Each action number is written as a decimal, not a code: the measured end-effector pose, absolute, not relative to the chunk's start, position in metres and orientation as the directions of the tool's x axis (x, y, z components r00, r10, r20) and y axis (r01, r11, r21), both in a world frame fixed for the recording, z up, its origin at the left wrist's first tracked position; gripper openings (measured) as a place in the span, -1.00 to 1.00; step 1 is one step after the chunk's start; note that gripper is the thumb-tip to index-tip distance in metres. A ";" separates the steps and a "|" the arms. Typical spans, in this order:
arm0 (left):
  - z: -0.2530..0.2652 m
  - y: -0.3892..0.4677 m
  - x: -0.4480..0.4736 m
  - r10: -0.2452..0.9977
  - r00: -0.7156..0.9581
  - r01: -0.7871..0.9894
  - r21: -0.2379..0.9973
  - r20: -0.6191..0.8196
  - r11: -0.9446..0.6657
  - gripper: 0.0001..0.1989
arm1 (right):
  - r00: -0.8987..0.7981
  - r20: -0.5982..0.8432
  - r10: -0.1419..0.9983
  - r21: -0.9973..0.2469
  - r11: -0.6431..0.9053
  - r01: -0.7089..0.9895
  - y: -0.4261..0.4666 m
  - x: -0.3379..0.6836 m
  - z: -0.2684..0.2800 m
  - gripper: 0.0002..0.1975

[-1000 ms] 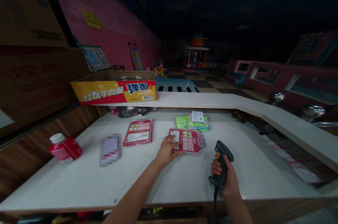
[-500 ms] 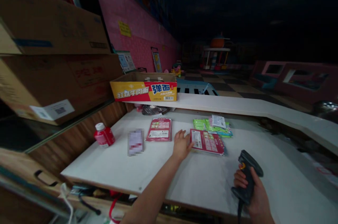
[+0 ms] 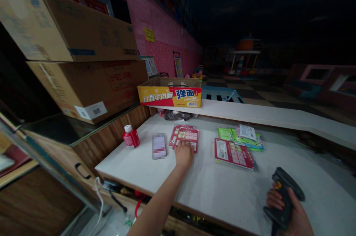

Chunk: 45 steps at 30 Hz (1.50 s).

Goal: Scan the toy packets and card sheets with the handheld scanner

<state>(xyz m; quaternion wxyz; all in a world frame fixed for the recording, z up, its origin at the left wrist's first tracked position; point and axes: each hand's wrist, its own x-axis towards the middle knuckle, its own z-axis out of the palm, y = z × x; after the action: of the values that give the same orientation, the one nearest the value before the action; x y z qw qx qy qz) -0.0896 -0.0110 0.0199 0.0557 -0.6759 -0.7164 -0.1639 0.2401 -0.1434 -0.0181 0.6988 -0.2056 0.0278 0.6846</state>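
My left hand (image 3: 184,154) rests on the near edge of the left red-and-white flat packets (image 3: 184,134), fingers laid over their top; its thumb is hidden. In my right hand (image 3: 294,206) is a black barcode scanner (image 3: 289,187), gripped by its handle and held over the right part of the white table. A second pile of red packets (image 3: 235,153) lies between my hands. Just behind it are green packets (image 3: 226,133) with a small whitish packet (image 3: 247,132) on top.
Left of my left hand lie a phone (image 3: 159,146) with a blurred screen and a red bottle (image 3: 130,137) with a white cap. A noodle carton (image 3: 169,96) stands on the raised white ledge (image 3: 250,110). Large cardboard boxes (image 3: 91,84) are stacked at the left.
My left hand has moved left, from beside the right red packets onto the left ones. The view has swung left. My right hand still holds the scanner.
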 end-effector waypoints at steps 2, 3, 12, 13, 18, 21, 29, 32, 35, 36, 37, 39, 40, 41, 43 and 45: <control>0.028 -0.010 -0.096 0.919 -0.218 0.971 0.164 0.327 0.172 -0.57 | 0.055 -0.324 0.944 -0.258 -0.032 -0.966 -0.144 0.242 -0.021 -0.76; 0.031 -0.010 -0.099 0.901 -0.286 0.955 0.169 0.327 0.242 -0.50 | 0.051 -0.324 0.945 -0.263 -0.038 -0.964 -0.144 0.243 -0.022 -0.76; 0.029 -0.014 -0.109 0.882 -0.405 0.887 0.339 0.242 0.314 -0.40 | 0.044 -0.293 0.955 -0.281 -0.042 -0.959 -0.148 0.245 -0.025 -0.76; 0.027 -0.013 -0.111 0.873 -0.419 0.862 0.414 0.252 0.294 -0.36 | 0.037 -0.299 0.953 -0.278 -0.050 -0.959 -0.148 0.245 -0.025 -0.76; 0.011 -0.004 -0.122 0.876 -0.482 0.319 0.929 -0.012 0.188 -0.56 | 0.034 -0.350 0.936 -0.318 -0.085 -0.944 -0.147 0.244 -0.021 -0.74; 0.001 0.002 -0.118 0.906 -0.362 0.015 0.971 -0.219 0.240 -0.89 | 0.076 -0.410 0.909 -0.461 -0.135 -0.877 -0.141 0.235 -0.015 -0.68; -0.015 0.012 -0.102 0.949 -0.316 0.010 1.000 0.009 -0.006 -0.87 | 0.198 -0.333 0.922 -0.891 -0.239 -0.386 -0.138 0.158 0.019 -0.52; -0.024 0.015 -0.102 0.908 -0.344 0.178 0.966 0.238 -0.186 -0.81 | 0.175 -0.292 0.940 -0.941 -0.250 -0.227 -0.136 0.126 0.030 -0.50; -0.031 0.014 -0.101 0.873 -0.343 0.307 0.920 0.347 -0.245 -0.77 | 0.141 -0.228 0.963 -0.970 -0.213 -0.118 -0.131 0.105 0.035 -0.50; -0.032 0.013 -0.101 0.869 -0.339 0.326 0.911 0.361 -0.251 -0.77 | 0.130 -0.208 0.969 -0.976 -0.197 -0.090 -0.129 0.101 0.036 -0.50; -0.033 0.013 -0.101 0.866 -0.337 0.335 0.906 0.370 -0.257 -0.77 | 0.125 -0.192 0.973 -0.980 -0.185 -0.068 -0.126 0.098 0.036 -0.50; -0.032 0.011 -0.101 0.864 -0.332 0.337 0.903 0.379 -0.266 -0.78 | 0.130 -0.178 0.976 -0.984 -0.173 -0.045 -0.122 0.094 0.037 -0.49; -0.032 0.011 -0.101 0.864 -0.334 0.336 0.904 0.376 -0.264 -0.78 | 0.137 -0.175 0.975 -0.984 -0.171 -0.042 -0.120 0.094 0.037 -0.49; -0.031 0.011 -0.101 0.865 -0.340 0.332 0.908 0.369 -0.256 -0.79 | 0.147 -0.179 0.973 -0.984 -0.175 -0.039 -0.118 0.093 0.036 -0.49; -0.030 0.011 -0.102 0.869 -0.352 0.322 0.917 0.348 -0.236 -0.80 | 0.149 -0.191 0.970 -0.982 -0.187 -0.040 -0.116 0.093 0.036 -0.50; -0.029 0.011 -0.102 0.872 -0.355 0.306 0.924 0.336 -0.231 -0.81 | 0.148 -0.199 0.969 -0.980 -0.195 -0.042 -0.115 0.094 0.036 -0.51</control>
<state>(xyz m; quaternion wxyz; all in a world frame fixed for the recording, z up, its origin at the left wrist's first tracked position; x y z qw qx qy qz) -0.1019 0.0106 -0.0289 -0.2393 -0.5149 -0.5719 -0.5921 0.0943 -0.1145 0.0358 0.4911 -0.5767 -0.4017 0.5147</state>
